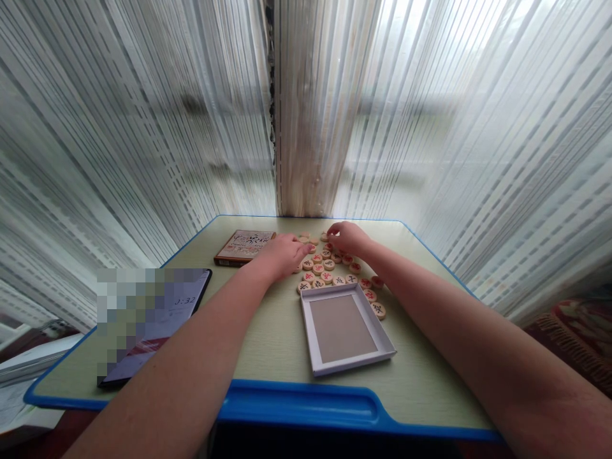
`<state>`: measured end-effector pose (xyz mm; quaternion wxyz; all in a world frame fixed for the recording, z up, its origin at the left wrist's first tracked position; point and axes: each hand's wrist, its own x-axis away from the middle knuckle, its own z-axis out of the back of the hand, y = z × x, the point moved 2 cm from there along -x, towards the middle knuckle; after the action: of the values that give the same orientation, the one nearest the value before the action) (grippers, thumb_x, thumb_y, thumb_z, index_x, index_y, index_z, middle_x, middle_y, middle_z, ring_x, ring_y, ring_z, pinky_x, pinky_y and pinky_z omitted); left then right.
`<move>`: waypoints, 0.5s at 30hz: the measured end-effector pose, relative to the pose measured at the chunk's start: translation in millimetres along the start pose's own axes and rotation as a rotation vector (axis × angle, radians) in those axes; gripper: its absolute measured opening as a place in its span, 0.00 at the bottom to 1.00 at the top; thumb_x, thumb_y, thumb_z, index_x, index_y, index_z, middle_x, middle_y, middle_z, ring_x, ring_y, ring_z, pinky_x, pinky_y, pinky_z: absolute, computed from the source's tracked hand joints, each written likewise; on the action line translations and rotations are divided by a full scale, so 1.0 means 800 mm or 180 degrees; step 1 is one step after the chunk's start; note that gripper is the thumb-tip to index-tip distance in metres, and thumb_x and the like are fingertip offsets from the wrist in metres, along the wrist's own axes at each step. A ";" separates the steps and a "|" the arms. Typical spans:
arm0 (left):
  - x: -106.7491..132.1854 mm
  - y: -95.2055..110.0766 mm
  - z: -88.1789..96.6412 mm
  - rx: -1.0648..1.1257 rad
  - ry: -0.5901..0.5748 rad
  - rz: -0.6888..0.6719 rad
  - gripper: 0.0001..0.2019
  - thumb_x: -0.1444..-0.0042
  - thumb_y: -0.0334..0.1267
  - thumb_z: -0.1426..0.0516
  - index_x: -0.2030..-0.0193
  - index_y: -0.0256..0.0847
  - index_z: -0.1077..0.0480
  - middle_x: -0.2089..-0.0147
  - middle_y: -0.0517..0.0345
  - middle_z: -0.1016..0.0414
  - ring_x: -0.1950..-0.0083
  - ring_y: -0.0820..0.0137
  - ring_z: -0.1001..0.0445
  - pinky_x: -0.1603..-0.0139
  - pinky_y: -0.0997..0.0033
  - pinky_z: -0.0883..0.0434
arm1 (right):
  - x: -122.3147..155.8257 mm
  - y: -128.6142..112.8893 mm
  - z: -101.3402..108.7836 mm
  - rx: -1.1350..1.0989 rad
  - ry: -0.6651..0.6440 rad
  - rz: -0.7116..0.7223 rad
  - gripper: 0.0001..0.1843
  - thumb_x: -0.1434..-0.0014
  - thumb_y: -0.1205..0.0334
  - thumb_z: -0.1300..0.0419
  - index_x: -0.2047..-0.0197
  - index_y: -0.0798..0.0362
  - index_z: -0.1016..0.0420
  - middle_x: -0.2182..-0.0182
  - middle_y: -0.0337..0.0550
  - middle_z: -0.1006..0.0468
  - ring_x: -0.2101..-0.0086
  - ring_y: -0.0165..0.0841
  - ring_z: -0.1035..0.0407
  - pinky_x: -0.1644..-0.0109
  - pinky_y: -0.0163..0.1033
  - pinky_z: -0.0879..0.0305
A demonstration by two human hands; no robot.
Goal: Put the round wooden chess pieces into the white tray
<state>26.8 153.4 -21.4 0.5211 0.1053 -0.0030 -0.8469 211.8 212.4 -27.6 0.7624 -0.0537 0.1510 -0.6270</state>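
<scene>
Round wooden Chinese chess pieces [318, 268] with red or black characters lie loosely together on the table. My left hand [285, 256] reaches to the left side of this group, its fingers stretched out low over the pieces and a fingertip on one of them. At the far right of the group, my right hand [348, 238] has its thumb and fingers pinched at the edge of a chess piece [325, 236]. Some pieces are hidden under both hands. Just in front of the pieces sits a shallow white box tray [312, 331] with nothing in it.
A printed box lid [239, 245] lies left of my left hand. Nearer, a tablet [157, 319] rests at the left, partly behind my forearm. The table [268, 344] has a blue rim and a front groove. Striped curtains [306, 127] hang behind it.
</scene>
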 end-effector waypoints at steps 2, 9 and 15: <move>0.000 0.000 0.000 0.0060 0.0022 0.0020 0.29 0.38 0.52 0.65 0.52 0.42 0.27 0.50 0.50 0.28 0.47 0.61 0.33 0.46 0.63 0.37 | -0.002 0.001 -0.001 -0.0004 0.0159 0.0109 0.17 0.44 0.58 0.45 0.53 0.51 0.24 0.54 0.48 0.25 0.63 0.34 0.30 0.58 0.36 0.37; -0.002 0.003 0.002 0.0099 0.0056 -0.0025 0.28 0.38 0.51 0.63 0.54 0.39 0.26 0.49 0.49 0.28 0.48 0.62 0.32 0.46 0.64 0.36 | -0.001 -0.004 0.000 -0.0066 0.0038 0.0400 0.12 0.45 0.57 0.42 0.60 0.48 0.20 0.57 0.44 0.25 0.63 0.33 0.31 0.59 0.34 0.38; 0.000 0.008 0.004 0.0002 0.0042 -0.0141 0.27 0.38 0.50 0.62 0.55 0.41 0.26 0.48 0.52 0.29 0.48 0.63 0.32 0.46 0.66 0.36 | 0.002 -0.007 0.001 -0.0165 -0.0052 0.0289 0.14 0.46 0.57 0.42 0.57 0.50 0.23 0.61 0.41 0.22 0.67 0.30 0.31 0.65 0.33 0.38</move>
<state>31.8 150.3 -17.7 0.5023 0.1112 0.0025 -0.8575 206.9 209.9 -25.3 0.7896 -0.0717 0.1632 -0.5871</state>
